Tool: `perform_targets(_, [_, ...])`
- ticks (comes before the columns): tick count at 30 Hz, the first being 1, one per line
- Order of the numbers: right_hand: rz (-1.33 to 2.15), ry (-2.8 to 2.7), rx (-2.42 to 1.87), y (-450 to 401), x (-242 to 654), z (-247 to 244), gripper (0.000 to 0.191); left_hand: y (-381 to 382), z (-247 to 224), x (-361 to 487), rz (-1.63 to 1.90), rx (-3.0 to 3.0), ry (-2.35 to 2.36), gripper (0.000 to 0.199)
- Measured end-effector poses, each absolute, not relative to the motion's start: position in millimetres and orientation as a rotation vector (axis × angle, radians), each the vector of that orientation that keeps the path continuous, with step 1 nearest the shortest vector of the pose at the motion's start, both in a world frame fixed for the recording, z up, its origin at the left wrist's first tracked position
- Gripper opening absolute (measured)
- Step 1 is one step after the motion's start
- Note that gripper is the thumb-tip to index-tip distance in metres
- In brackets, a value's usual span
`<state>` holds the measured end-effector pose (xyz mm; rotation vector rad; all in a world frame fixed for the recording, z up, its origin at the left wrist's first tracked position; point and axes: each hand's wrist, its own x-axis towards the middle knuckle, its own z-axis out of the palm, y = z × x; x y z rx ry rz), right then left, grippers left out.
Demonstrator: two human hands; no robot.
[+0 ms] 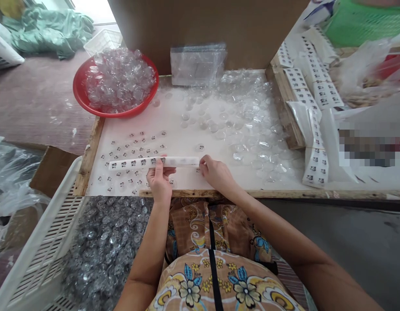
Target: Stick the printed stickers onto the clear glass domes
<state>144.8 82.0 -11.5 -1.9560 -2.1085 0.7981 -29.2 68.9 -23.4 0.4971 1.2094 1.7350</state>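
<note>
While the long white sticker strip [138, 164] lies crosswise at the centre-left of the frame, the left hand [160, 183] grips it near its middle, thumb on top and fingers beneath; the right hand [219, 175] has its fingertips pinched on the strip's right end, though whether on backing or on a sticker I cannot tell; the two grips probably keep the strip taut and level.

Around it, small discs with printed faces [122, 184] are spread out singly, perhaps so that none overlap; clear discs [239, 148] lie across the centre and right of the white work surface [183, 181], whose wooden rim [261, 194] likely stops them sliding off; a red basin [131, 113] heaped with clear pieces stands upper left; banded sticker strips [316, 166] lie at right.

Beyond are a cardboard box [200, 30], top centre, a green basket [368, 23], upper right, and a white crate [44, 250], lower left.
</note>
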Motion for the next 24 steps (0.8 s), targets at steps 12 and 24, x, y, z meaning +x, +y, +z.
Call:
perform_targets(12, [0.872,-2.005,-1.428,120,118,-44,0.06,73,-19,-26,1.722,0.471,1.253,0.038])
perform_targets(24, [0.263,-1.903,-1.78,94,228,-21,0.043,71,-19,-23,1.72,0.499,1.255,0.035])
